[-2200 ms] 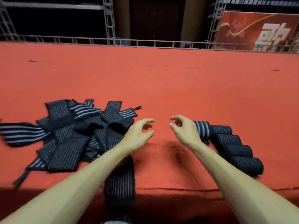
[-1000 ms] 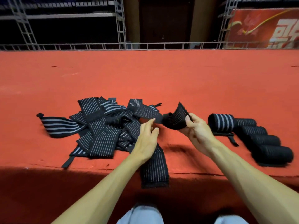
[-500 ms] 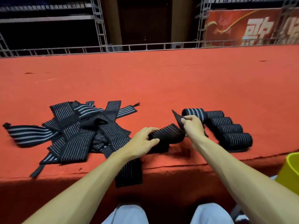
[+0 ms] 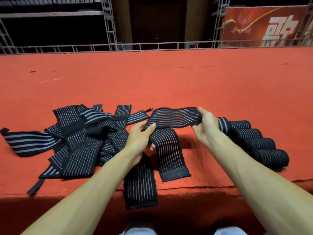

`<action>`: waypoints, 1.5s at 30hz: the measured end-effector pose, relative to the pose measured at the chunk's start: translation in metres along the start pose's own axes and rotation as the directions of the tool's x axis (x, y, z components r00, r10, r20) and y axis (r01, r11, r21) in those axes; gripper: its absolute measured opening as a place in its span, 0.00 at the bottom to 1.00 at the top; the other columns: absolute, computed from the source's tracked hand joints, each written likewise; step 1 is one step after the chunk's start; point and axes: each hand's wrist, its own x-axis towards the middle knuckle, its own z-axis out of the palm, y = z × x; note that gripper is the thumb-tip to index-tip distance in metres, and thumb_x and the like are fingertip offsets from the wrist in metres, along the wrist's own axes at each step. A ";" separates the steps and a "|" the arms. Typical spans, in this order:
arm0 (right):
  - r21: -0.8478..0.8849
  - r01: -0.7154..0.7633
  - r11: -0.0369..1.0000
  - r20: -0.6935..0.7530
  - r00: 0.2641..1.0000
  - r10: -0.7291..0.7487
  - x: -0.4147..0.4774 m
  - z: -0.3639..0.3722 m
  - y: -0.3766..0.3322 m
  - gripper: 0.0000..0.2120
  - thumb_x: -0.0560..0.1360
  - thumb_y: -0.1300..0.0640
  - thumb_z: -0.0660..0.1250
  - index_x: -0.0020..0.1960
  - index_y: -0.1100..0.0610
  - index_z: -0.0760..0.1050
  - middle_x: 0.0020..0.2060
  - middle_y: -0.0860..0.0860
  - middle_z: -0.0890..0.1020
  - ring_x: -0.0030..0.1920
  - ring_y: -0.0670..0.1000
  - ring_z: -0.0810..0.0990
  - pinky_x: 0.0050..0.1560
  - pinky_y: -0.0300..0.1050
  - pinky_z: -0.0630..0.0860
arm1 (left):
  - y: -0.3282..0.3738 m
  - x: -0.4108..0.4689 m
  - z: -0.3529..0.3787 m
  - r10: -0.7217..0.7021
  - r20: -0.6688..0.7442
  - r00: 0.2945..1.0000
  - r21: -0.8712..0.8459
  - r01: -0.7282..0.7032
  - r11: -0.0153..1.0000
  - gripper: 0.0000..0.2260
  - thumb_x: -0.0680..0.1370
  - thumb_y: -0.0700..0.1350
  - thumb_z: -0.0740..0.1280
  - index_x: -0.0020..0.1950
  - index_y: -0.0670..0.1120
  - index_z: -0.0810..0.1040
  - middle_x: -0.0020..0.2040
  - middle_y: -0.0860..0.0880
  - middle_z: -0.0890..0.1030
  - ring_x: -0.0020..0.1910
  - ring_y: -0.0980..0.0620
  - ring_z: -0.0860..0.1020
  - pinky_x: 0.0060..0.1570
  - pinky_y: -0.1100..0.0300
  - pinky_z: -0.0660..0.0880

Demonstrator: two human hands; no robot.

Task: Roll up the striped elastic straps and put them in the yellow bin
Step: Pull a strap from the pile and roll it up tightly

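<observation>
Heap of loose black white-striped elastic straps [image 4: 81,138] sits left of the left hand [image 4: 140,141]. That hand pinches one black striped strap [image 4: 172,117] mid-length, and the right hand [image 4: 205,128] grips its far end. Finished rolled straps [image 4: 254,141] lie just right. I'd pull it flat and untwisted, then roll tight. Yellow bin's out of view.

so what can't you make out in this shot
Head view:
- yellow bin: outside the frame.
- loose strap pile: overlapping, so count unclear.
- rolled straps: farthest one partly behind the right hand.
- held strap: right end hidden inside that hand.
- banner: cut by the right edge.
</observation>
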 end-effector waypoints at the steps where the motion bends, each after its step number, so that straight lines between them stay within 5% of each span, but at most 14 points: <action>1: -0.151 0.015 0.988 0.060 0.998 -0.006 -0.001 -0.001 0.007 0.05 0.80 0.59 0.62 0.47 0.58 0.74 0.43 0.53 0.80 0.43 0.50 0.79 0.48 0.48 0.77 | -0.005 0.004 -0.002 -0.038 -0.007 0.999 0.021 0.038 0.999 0.10 0.81 0.43 0.64 0.60 0.41 0.73 0.34 0.47 0.78 0.20 0.52 0.72 0.19 0.63 0.69; 4: -0.632 0.129 0.764 0.164 0.986 -0.031 -0.002 -0.015 0.031 0.15 0.78 0.54 0.67 0.62 0.57 0.69 0.50 0.54 0.78 0.49 0.51 0.79 0.54 0.52 0.78 | -0.029 0.013 -0.013 -0.037 -0.039 0.999 0.270 0.046 0.962 0.24 0.79 0.46 0.67 0.72 0.44 0.63 0.55 0.41 0.78 0.39 0.45 0.82 0.43 0.50 0.80; 7: -0.822 0.217 0.526 0.217 0.974 -0.062 -0.008 -0.038 0.049 0.18 0.75 0.54 0.71 0.61 0.56 0.69 0.47 0.53 0.77 0.44 0.51 0.78 0.48 0.53 0.79 | -0.047 0.009 -0.018 0.136 -0.057 0.989 0.582 -0.078 0.810 0.25 0.79 0.46 0.66 0.75 0.45 0.62 0.67 0.44 0.70 0.64 0.44 0.72 0.67 0.52 0.67; 11: -0.821 0.354 0.448 0.371 0.927 -0.054 -0.014 -0.058 0.061 0.06 0.75 0.54 0.71 0.45 0.53 0.75 0.35 0.50 0.80 0.33 0.48 0.77 0.35 0.43 0.73 | -0.053 0.001 -0.011 0.300 0.016 0.954 0.627 -0.244 0.740 0.22 0.80 0.43 0.64 0.74 0.46 0.65 0.59 0.50 0.65 0.59 0.53 0.70 0.58 0.70 0.60; 13: -0.872 0.435 0.226 0.440 0.898 -0.031 -0.019 -0.054 0.057 0.11 0.74 0.46 0.70 0.44 0.53 0.75 0.35 0.49 0.82 0.37 0.49 0.79 0.40 0.43 0.71 | -0.057 0.001 -0.012 0.339 0.034 0.940 0.638 -0.281 0.717 0.21 0.80 0.43 0.64 0.73 0.47 0.66 0.60 0.50 0.64 0.63 0.53 0.67 0.59 0.72 0.56; 16: -0.893 0.357 -0.275 0.359 0.932 0.045 -0.031 -0.043 0.044 0.28 0.67 0.28 0.66 0.37 0.55 0.70 0.37 0.52 0.78 0.42 0.55 0.77 0.41 0.46 0.69 | -0.056 0.003 -0.013 0.392 0.056 0.918 0.626 -0.338 0.702 0.20 0.79 0.41 0.65 0.71 0.49 0.71 0.68 0.48 0.66 0.70 0.53 0.63 0.68 0.64 0.57; 18: -0.854 0.309 -0.418 0.276 0.951 0.139 -0.036 -0.042 0.039 0.33 0.62 0.25 0.68 0.32 0.54 0.62 0.31 0.51 0.71 0.38 0.56 0.71 0.40 0.46 0.67 | -0.053 0.001 -0.012 0.426 0.115 0.897 0.561 -0.413 0.717 0.17 0.78 0.39 0.67 0.66 0.50 0.76 0.71 0.52 0.67 0.72 0.56 0.62 0.72 0.61 0.56; 22: -0.894 0.363 -0.262 0.276 0.908 0.316 -0.043 -0.047 0.042 0.30 0.62 0.34 0.76 0.30 0.56 0.64 0.27 0.50 0.68 0.32 0.53 0.67 0.36 0.46 0.64 | -0.051 -0.004 -0.015 0.411 0.180 0.894 0.516 -0.441 0.734 0.13 0.78 0.48 0.64 0.61 0.53 0.80 0.72 0.55 0.70 0.74 0.57 0.62 0.72 0.59 0.55; 27: -0.879 0.190 0.437 0.270 0.954 0.128 -0.053 -0.062 0.047 0.11 0.70 0.54 0.75 0.37 0.56 0.74 0.31 0.52 0.76 0.34 0.49 0.73 0.35 0.42 0.67 | -0.056 -0.009 -0.011 0.363 0.380 0.851 0.691 -0.522 0.499 0.19 0.75 0.50 0.67 0.65 0.53 0.77 0.72 0.54 0.70 0.73 0.57 0.63 0.75 0.51 0.54; 31: -0.626 0.178 0.759 0.254 0.967 -0.018 -0.071 -0.066 0.031 0.06 0.72 0.63 0.73 0.45 0.57 0.76 0.39 0.52 0.81 0.38 0.46 0.80 0.35 0.40 0.76 | -0.041 -0.023 -0.002 0.357 0.352 0.865 0.633 -0.501 0.590 0.17 0.75 0.49 0.66 0.65 0.53 0.77 0.68 0.54 0.74 0.70 0.57 0.68 0.74 0.53 0.57; 34: -0.602 0.318 0.732 0.335 0.933 -0.130 -0.077 -0.061 0.015 0.08 0.72 0.65 0.73 0.45 0.56 0.76 0.42 0.55 0.80 0.44 0.52 0.79 0.46 0.48 0.77 | -0.014 -0.034 0.012 0.343 0.273 0.899 0.452 -0.434 0.779 0.14 0.80 0.42 0.63 0.66 0.49 0.76 0.65 0.53 0.76 0.67 0.57 0.71 0.69 0.62 0.63; 38: -0.528 0.509 0.680 0.524 0.825 -0.211 -0.102 -0.039 -0.023 0.09 0.76 0.68 0.67 0.49 0.55 0.74 0.42 0.50 0.78 0.42 0.45 0.77 0.39 0.33 0.75 | 0.034 -0.049 0.038 0.198 0.388 0.900 0.151 -0.274 0.950 0.25 0.76 0.31 0.65 0.72 0.43 0.67 0.66 0.51 0.75 0.60 0.61 0.76 0.59 0.65 0.74; 41: -0.438 0.562 0.702 0.511 0.798 -0.320 -0.119 -0.016 -0.055 0.12 0.75 0.67 0.68 0.55 0.57 0.71 0.40 0.50 0.79 0.33 0.41 0.78 0.32 0.34 0.75 | 0.062 -0.061 0.048 0.173 0.499 0.849 0.110 -0.260 0.959 0.33 0.68 0.25 0.66 0.71 0.45 0.67 0.57 0.52 0.80 0.53 0.63 0.79 0.51 0.69 0.75; 45: -0.269 0.546 0.793 0.358 0.822 -0.444 -0.135 0.003 -0.089 0.14 0.70 0.64 0.75 0.51 0.57 0.74 0.40 0.54 0.84 0.36 0.49 0.82 0.40 0.45 0.79 | 0.098 -0.083 0.053 0.247 0.453 0.857 0.113 -0.330 0.937 0.17 0.74 0.33 0.69 0.61 0.45 0.75 0.50 0.45 0.82 0.47 0.55 0.79 0.49 0.64 0.75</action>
